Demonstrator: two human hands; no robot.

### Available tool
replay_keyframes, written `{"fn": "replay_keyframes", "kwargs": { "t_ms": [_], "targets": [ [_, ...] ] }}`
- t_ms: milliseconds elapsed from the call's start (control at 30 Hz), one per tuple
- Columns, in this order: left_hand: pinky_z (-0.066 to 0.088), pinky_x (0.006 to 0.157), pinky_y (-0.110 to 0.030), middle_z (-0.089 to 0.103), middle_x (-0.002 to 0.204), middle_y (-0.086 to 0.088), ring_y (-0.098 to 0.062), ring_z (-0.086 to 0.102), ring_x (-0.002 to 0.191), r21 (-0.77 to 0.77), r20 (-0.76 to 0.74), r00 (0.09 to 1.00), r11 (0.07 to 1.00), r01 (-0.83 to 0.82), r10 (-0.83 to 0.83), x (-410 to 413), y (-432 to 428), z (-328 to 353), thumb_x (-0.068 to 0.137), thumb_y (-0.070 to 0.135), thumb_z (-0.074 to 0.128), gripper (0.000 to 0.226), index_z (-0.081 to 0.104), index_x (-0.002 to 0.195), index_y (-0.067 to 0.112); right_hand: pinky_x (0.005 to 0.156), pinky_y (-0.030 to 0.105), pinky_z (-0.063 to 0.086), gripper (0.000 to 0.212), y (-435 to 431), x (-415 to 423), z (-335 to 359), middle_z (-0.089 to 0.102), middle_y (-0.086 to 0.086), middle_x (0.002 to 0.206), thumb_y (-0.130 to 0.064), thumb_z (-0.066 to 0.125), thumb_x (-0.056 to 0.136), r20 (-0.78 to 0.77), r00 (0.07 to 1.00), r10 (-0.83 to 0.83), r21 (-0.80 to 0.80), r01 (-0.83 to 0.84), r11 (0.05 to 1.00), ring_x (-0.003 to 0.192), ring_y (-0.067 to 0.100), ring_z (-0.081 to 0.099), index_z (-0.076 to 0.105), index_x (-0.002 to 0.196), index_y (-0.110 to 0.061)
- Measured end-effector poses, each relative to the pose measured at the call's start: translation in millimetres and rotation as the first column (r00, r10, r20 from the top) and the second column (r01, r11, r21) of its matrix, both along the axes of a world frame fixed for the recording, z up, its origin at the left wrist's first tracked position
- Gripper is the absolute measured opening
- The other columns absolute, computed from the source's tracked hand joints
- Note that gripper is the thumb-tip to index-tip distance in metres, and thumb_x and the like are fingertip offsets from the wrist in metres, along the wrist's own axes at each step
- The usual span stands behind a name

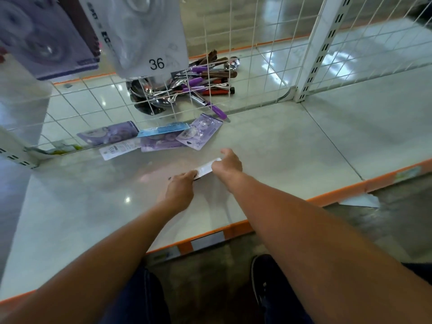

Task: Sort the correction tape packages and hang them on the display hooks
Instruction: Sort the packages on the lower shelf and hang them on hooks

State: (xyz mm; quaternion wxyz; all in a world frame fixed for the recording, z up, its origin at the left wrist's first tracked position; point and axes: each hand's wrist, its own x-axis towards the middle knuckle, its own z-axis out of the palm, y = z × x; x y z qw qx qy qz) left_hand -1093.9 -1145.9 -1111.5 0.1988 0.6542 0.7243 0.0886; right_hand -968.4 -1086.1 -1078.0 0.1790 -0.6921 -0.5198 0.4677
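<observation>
Correction tape package (205, 170): white, sitting at centre of frame, low on the shelf (292, 148); touching it or just above, cannot tell. Being pinched at both ends: left hand (181, 186) gripping the lower-left end with curled fingers, right hand (228, 163) gripping the upper-right end. Both arms reaching in from bottom of frame.

Loose packages (161, 143): lying in a ragged row just above centre-left, at the foot of the wire grid (257, 54), some overlapping. Tilting at the right end, a purple blister pack (202, 130); next to it a blue-topped card (163, 130); at the left a dark purple card (108, 134); nearest the camera a white card (117, 148).

Hanging packages: dangling at upper left, blurred, close to the lens. Pale pack (145, 33) showing "36", purple pack (44, 38) left of it.

Utensil pile (187, 87): lying behind the grid, upper centre; spoons plus purple, brown and red handles.

Orange shelf edge (233, 226) running across lower frame; dark shoe (268, 277) showing below it.
</observation>
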Motion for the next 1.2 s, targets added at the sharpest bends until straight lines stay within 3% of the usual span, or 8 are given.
{"fn": "replay_keyframes", "kwargs": {
  "t_ms": [200, 300, 367, 567, 700, 833, 933, 1200],
  "targets": [
    [0.035, 0.052, -0.003, 0.054, 0.083, -0.004, -0.02, 0.051, 0.075, -0.024, 0.36, 0.931, 0.998, -0.062, 0.067, -7.7, -29.6, 71.2, 0.098, 0.002, 0.041, 0.023, 0.058, 0.107, 0.014, 0.08, 0.03, 0.046, 0.015, -8.9, 8.9, 71.7, 0.065, 0.008, 0.096, -0.02, 0.07, 0.081, -0.008, 0.976, 0.218, 0.136, -0.215, 0.967, 0.096, 0.022, 0.059, 0.068, 0.093, -0.01],
    [0.054, 0.082, -0.029, 0.062, 0.102, -0.006, -0.022, 0.062, 0.092, -0.017, 0.473, 0.88, 0.999, -0.043, 0.046, -15.5, -46.9, 107.4, 0.103, 0.016, 0.036, 0.025, 0.058, 0.115, 0.016, 0.075, 0.033, 0.045, 0.027, -15.2, 12.7, 114.2, 0.063, 0.008, 0.09, -0.027, 0.074, 0.079, 0.01, 0.968, 0.249, 0.203, -0.246, 0.948, 0.086, 0.021, 0.056, 0.07, 0.095, -0.006],
    [0.055, 0.086, -0.04, 0.065, 0.108, -0.007, -0.02, 0.064, 0.096, -0.026, 0.565, 0.824, 0.999, -0.039, 0.046, -21.1, -56.3, 127.6, 0.102, 0.019, 0.04, 0.021, 0.057, 0.115, 0.018, 0.071, 0.031, 0.043, 0.023, -23.0, 18.6, 141.8, 0.062, 0.008, 0.087, -0.024, 0.075, 0.079, 0.023, 0.963, 0.268, 0.229, -0.266, 0.936, 0.082, 0.02, 0.055, 0.07, 0.092, -0.006],
    [0.057, 0.071, -0.029, 0.073, 0.083, 0.005, -0.012, 0.07, 0.078, 0.034, 0.811, 0.577, 0.977, -0.211, 0.096, -31.9, -73.5, 181.5, 0.09, 0.024, 0.063, 0.005, 0.067, 0.087, 0.025, 0.065, 0.029, 0.04, 0.009, -52.8, 35.7, 215.0, 0.051, 0.005, 0.073, -0.011, 0.067, 0.086, -0.122, 0.953, 0.277, 0.257, -0.239, 0.936, 0.07, 0.016, 0.045, 0.062, 0.078, -0.011],
    [0.056, 0.062, -0.025, 0.071, 0.089, -0.002, -0.014, 0.068, 0.076, 0.0, 0.915, 0.382, 0.945, -0.328, 0.132, -37.0, -85.2, 203.4, 0.085, 0.017, 0.068, 0.016, 0.064, 0.1, 0.014, 0.047, 0.012, 0.037, 0.016, -72.0, 32.7, 248.6, 0.05, -0.001, 0.069, -0.007, 0.063, 0.088, -0.141, 0.956, 0.259, 0.382, -0.189, 0.904, 0.06, 0.01, 0.045, 0.061, 0.073, -0.011],
    [0.056, 0.062, -0.021, 0.074, 0.078, 0.006, -0.006, 0.07, 0.068, -0.069, 0.984, 0.132, 0.936, -0.345, 0.121, -36.9, -99.6, 214.8, 0.089, 0.005, 0.06, 0.016, 0.063, 0.099, 0.017, 0.059, 0.024, 0.047, 0.019, -79.1, 33.4, 267.1, 0.054, 0.003, 0.074, -0.004, 0.056, 0.092, -0.37, 0.92, 0.132, 0.347, 0.004, 0.938, 0.067, 0.018, 0.052, 0.058, 0.076, -0.014],
    [0.057, 0.064, -0.018, 0.074, 0.079, 0.008, -0.005, 0.07, 0.072, -0.075, 0.993, 0.055, 0.925, -0.373, 0.102, -32.2, -108.0, 218.6, 0.092, 0.009, 0.056, 0.012, 0.062, 0.097, 0.018, 0.073, 0.04, 0.052, 0.016, -79.6, 37.3, 271.1, 0.058, 0.008, 0.082, 0.004, 0.05, 0.091, -0.472, 0.877, 0.084, 0.241, 0.037, 0.97, 0.078, 0.027, 0.056, 0.058, 0.089, -0.009],
    [0.057, 0.067, -0.022, 0.07, 0.089, 0.001, -0.012, 0.067, 0.075, 0.027, 0.998, 0.055, 0.834, -0.551, 0.004, -33.7, -101.3, 243.9, 0.095, 0.015, 0.054, 0.006, 0.06, 0.097, 0.016, 0.08, 0.033, 0.052, 0.016, -84.0, 47.6, 271.1, 0.064, 0.004, 0.087, 0.001, 0.066, 0.08, -0.04, 0.937, 0.347, 0.28, -0.323, 0.904, 0.079, 0.016, 0.062, 0.062, 0.085, -0.014]
  ]
}}
